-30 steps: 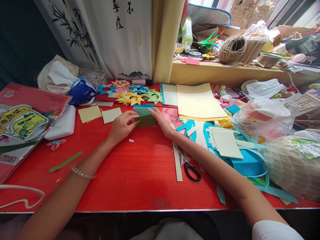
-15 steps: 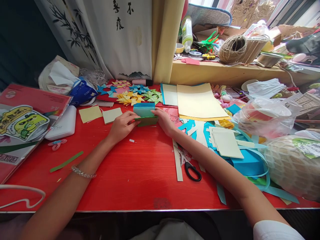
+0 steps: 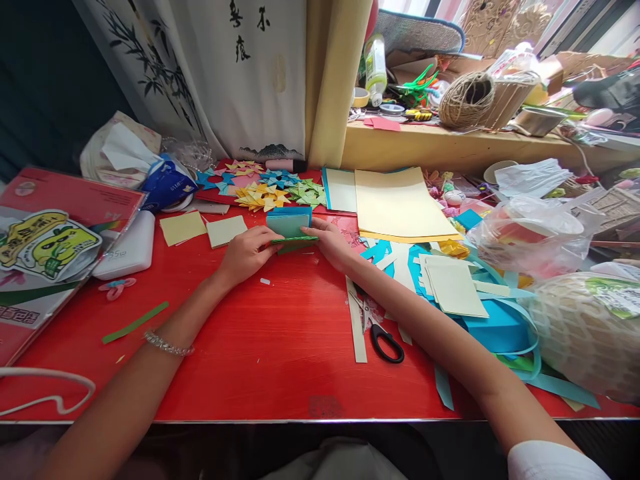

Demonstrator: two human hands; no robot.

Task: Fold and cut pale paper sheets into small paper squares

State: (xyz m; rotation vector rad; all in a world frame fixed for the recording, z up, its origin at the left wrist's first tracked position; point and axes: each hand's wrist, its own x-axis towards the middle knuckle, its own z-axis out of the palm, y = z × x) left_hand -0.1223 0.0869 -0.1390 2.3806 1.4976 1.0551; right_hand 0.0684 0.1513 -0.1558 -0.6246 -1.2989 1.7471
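My left hand (image 3: pixel 249 253) pinches the left end of a green sheet of paper (image 3: pixel 296 239), its fingertips closed at the edge. At the opposite end my right hand (image 3: pixel 334 244) grips the same sheet, fingers pointing left. The green paper is tilted, seen almost edge-on, with a darker part below it. Just behind it lies a stack of blue paper squares (image 3: pixel 289 222), partly hidden by the green sheet. Yellow paper squares (image 3: pixel 183 229) and a pale cream square stack (image 3: pixel 226 231) lie left of the blue stack.
Folded paper stars (image 3: pixel 263 196) sit at the back. Cream sheets (image 3: pixel 405 200), black-handled scissors (image 3: pixel 387 344) and paper strips lie on the right, near a netted bag (image 3: pixel 585 333). A green strip (image 3: pixel 135 323) and a white power bank (image 3: pixel 127 247) are on the left.
The green paper has tilted from showing its face to nearly edge-on, uncovering more of the blue stack. My right hand has shifted slightly right. The camera view moved a little.
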